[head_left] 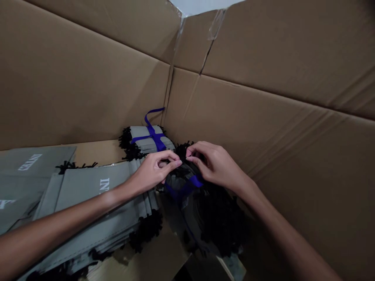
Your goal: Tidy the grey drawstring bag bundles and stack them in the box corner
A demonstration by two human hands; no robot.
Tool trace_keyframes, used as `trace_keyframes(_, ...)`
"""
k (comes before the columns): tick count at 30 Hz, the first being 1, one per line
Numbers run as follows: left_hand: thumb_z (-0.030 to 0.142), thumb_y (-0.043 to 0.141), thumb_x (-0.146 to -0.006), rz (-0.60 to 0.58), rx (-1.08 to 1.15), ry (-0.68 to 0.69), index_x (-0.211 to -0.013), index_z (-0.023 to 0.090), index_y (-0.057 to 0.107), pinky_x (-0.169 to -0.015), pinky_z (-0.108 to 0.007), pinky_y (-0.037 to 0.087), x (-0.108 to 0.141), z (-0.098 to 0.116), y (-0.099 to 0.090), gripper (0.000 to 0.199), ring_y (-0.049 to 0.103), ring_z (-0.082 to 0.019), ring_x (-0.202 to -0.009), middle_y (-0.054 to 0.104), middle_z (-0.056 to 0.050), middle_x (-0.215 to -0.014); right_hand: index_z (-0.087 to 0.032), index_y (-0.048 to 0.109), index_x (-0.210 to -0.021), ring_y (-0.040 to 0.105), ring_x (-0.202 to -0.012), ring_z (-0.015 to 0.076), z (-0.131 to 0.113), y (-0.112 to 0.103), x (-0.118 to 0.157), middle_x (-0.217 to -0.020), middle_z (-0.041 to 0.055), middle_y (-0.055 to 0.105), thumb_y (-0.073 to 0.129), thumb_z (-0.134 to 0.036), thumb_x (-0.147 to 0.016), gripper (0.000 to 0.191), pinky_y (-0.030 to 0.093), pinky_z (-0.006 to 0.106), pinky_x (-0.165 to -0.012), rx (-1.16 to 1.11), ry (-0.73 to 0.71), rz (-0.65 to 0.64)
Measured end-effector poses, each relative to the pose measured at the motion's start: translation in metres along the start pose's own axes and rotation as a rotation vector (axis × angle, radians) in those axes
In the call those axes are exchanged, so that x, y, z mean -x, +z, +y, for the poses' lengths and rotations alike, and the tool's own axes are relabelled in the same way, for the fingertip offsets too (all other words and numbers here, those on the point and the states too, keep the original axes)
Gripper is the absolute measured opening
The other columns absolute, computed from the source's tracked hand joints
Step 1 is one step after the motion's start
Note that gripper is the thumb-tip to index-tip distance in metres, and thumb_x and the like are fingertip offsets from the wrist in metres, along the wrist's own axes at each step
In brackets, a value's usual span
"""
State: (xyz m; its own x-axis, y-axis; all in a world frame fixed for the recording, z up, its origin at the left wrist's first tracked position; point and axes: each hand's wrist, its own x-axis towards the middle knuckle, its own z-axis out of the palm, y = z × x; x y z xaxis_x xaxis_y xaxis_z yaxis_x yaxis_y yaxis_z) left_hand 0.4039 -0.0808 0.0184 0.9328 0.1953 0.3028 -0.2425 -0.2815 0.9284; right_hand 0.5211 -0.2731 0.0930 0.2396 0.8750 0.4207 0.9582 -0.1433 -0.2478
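My left hand (159, 168) and my right hand (212, 162) face each other over a dark bundle of grey fabric pieces (195, 212) with black fringe-like ends. Thumb and forefinger are pinched together on both hands. Between the fingertips, anything held is too small and dark to make out. Around the bundle, just below my hands, runs a blue-purple ribbon (184, 187). Another grey bundle (140, 134), bound crosswise by a blue ribbon (156, 136), lies behind in the corner. My left forearm passes above a stack of grey fabric bags (84, 187) with white lettering.
Tall cardboard walls (88, 74) enclose the space and meet in a corner behind the bundles. More grey printed fabric (38, 166) lies at the far left. Cardboard flooring (137, 265) shows below the stack. Clear tape (216, 24) hangs on the upper wall.
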Motion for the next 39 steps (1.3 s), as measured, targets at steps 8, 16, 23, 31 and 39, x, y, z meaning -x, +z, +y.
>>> trace_keyframes(8, 0.046, 0.072, -0.099, 0.005, -0.019, 0.013, -0.092, 0.018, 0.078, -0.049, -0.022, 0.038, 0.0, -0.003, -0.001, 0.028, 0.056, -0.01, -0.049, 0.062, 0.005, -0.068, -0.023, 0.077, -0.122, 0.073, -0.09, 0.0172, 0.002, 0.001, -0.005, -0.114, 0.0042, 0.081, 0.078, -0.02, -0.099, 0.024, 0.052, 0.027, -0.077, -0.168, -0.036, -0.091)
trace_keyframes(16, 0.041, 0.071, -0.097, -0.009, -0.071, 0.035, -0.086, 0.019, 0.074, -0.05, -0.022, 0.038, -0.004, -0.001, -0.004, 0.025, 0.056, -0.011, -0.051, 0.057, 0.006, -0.065, -0.019, 0.079, -0.092, 0.066, -0.071, 0.0125, 0.005, 0.005, -0.01, -0.083, -0.0012, 0.077, 0.077, -0.012, -0.087, 0.009, 0.046, 0.023, -0.065, -0.363, 0.063, -0.07)
trace_keyframes(23, 0.038, 0.072, -0.096, -0.024, -0.116, 0.043, -0.085, 0.02, 0.073, -0.05, -0.022, 0.036, -0.002, 0.001, -0.005, 0.021, 0.053, -0.012, -0.052, 0.058, 0.006, -0.064, -0.021, 0.072, -0.081, 0.049, -0.063, 0.0123, 0.006, 0.017, -0.007, -0.066, -0.0066, 0.056, 0.075, -0.018, -0.077, 0.006, 0.036, 0.024, -0.059, -0.523, 0.152, -0.052)
trace_keyframes(31, 0.038, 0.07, -0.097, -0.028, -0.129, 0.039, -0.089, 0.02, 0.074, -0.053, -0.023, 0.042, 0.0, 0.002, -0.005, 0.02, 0.057, -0.012, -0.055, 0.066, 0.003, -0.071, -0.022, 0.067, -0.081, 0.045, -0.063, 0.0125, 0.001, 0.02, -0.01, -0.066, -0.0069, 0.051, 0.07, -0.018, -0.073, 0.008, 0.032, 0.024, -0.059, -0.532, 0.136, -0.037)
trace_keyframes(39, 0.043, 0.065, -0.103, -0.05, -0.292, 0.102, -0.104, 0.02, 0.081, -0.06, -0.026, 0.046, 0.005, 0.003, -0.01, 0.027, 0.063, -0.016, -0.066, 0.076, -0.002, -0.083, -0.021, 0.073, -0.087, 0.051, -0.063, 0.0146, 0.003, 0.025, -0.01, -0.072, -0.0021, 0.062, 0.068, -0.026, -0.083, 0.008, 0.038, 0.026, -0.059, -0.495, 0.105, -0.044)
